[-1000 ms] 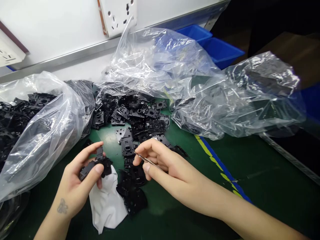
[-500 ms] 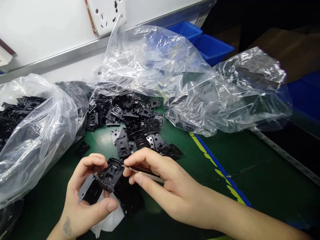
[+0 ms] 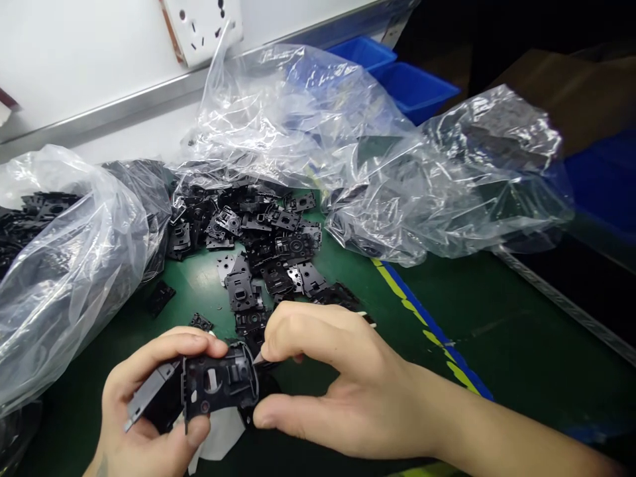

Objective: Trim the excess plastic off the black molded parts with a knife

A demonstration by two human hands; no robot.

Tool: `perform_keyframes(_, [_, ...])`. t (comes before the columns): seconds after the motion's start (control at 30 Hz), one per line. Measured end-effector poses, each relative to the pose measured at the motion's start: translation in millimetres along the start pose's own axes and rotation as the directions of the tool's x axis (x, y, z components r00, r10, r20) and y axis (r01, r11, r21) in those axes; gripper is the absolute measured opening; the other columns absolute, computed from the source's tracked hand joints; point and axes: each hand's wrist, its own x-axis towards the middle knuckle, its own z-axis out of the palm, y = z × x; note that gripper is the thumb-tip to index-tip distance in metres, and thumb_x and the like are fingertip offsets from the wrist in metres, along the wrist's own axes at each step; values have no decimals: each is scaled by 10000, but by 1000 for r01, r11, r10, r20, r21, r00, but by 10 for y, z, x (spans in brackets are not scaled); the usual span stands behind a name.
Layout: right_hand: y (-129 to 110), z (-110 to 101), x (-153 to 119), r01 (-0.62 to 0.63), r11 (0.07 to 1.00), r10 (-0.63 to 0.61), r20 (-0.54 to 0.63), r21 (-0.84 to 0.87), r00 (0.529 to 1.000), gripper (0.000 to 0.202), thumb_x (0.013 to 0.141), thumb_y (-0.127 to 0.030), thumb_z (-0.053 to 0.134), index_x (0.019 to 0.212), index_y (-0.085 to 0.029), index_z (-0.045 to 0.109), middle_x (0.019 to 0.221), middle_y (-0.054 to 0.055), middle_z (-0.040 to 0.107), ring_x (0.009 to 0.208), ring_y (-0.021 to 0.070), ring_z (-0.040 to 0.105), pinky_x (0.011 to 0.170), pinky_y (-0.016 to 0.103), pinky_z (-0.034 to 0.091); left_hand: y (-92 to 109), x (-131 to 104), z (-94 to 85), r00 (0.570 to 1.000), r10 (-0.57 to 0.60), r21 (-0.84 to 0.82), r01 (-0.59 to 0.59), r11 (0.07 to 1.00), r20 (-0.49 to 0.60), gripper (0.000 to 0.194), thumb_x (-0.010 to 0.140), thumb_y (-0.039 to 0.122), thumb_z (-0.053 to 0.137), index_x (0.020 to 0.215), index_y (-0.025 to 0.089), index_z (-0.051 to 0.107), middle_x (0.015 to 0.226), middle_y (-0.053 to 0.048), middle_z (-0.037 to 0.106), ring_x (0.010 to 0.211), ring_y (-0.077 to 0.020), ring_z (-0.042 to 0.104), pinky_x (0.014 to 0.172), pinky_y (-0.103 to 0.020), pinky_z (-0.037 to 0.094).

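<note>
My left hand [image 3: 144,391] is closed round black plastic parts. One flat black part [image 3: 221,381] with a round hole is pinched between its fingers and thumb, and a second greyer part [image 3: 152,394] rests in the palm. My right hand [image 3: 328,377] is at the right edge of the flat part, its thumb by the lower corner. Its curled fingers hold a thin pointed tool [image 3: 258,358] whose tip touches the part's edge; most of the tool is hidden by the hand. A white sheet [image 3: 221,434] lies below the hands.
A pile of black plastic parts [image 3: 243,218] spreads over the green table [image 3: 521,331]. Clear plastic bags [image 3: 84,278] lie on the left and behind. Blue bins [image 3: 417,89] stand at the back, near a wall socket [image 3: 206,26].
The flat part has turned and moved down and slightly right with my left hand. My right hand has shifted slightly right, its thumb now lower and farther from its fingers.
</note>
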Motion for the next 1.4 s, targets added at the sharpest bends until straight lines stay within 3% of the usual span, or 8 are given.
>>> perform_keyframes(0.2, [22,-15,-17,84,966,-78,34,-243,996,284,822,-390,734,805,-139,602,687,8,562,603,133,499,531,249,369,63,-51,61,993,6,133,10,991,-119,391,673,193,748,1043,299,684,957,-6,722,923,-213,640,637,-207,555])
perform_keyframes(0.37, [14,-29,4,146,917,-135,55,-372,989,372,928,-468,568,787,-130,633,705,41,596,597,137,514,527,255,367,88,-39,131,975,-17,82,36,996,-221,328,644,206,771,956,292,722,910,1,723,900,-208,629,810,-279,560])
perform_keyframes(0.57, [15,-45,7,179,900,-167,64,-398,984,415,952,-442,532,715,-121,643,668,45,582,574,135,499,513,257,355,86,-40,154,974,-37,53,51,997,-225,325,652,194,764,958,293,713,917,-3,717,899,-212,612,835,-306,555])
perform_keyframes(0.83, [-1,-32,-28,181,898,-159,86,-401,983,296,932,-307,589,677,-156,602,652,16,560,563,130,467,512,253,345,91,-30,163,975,-41,48,53,997,-219,342,669,173,747,981,304,705,925,15,718,888,-182,613,878,-280,535])
perform_keyframes(1.07, [17,-21,-2,111,935,-104,38,-338,994,366,965,-443,512,784,-141,615,686,30,581,603,132,506,538,245,369,88,-42,158,966,-54,91,79,993,-253,337,636,187,775,951,294,718,919,11,727,910,-202,624,855,-278,538])
perform_keyframes(1.2, [25,-9,-1,91,949,-81,46,-303,996,321,957,-367,554,730,-145,597,661,15,543,583,126,470,520,250,336,95,-36,185,957,-54,105,87,991,-284,353,640,153,767,958,296,711,923,29,727,909,-183,630,852,-242,528])
perform_keyframes(1.3, [-3,-23,9,8,998,-1,99,-69,995,268,876,-284,681,680,-168,540,643,-25,507,587,107,472,528,227,349,91,-39,182,947,-62,103,99,990,-315,344,643,165,769,961,282,711,919,17,727,895,-201,633,889,-298,522])
perform_keyframes(1.4, [-54,-67,43,-229,942,189,176,244,966,270,777,-206,773,726,-181,510,707,-44,538,614,81,502,548,172,402,83,-48,162,946,-80,78,109,991,-313,359,639,170,769,976,281,714,940,6,723,892,-213,635,884,-322,529])
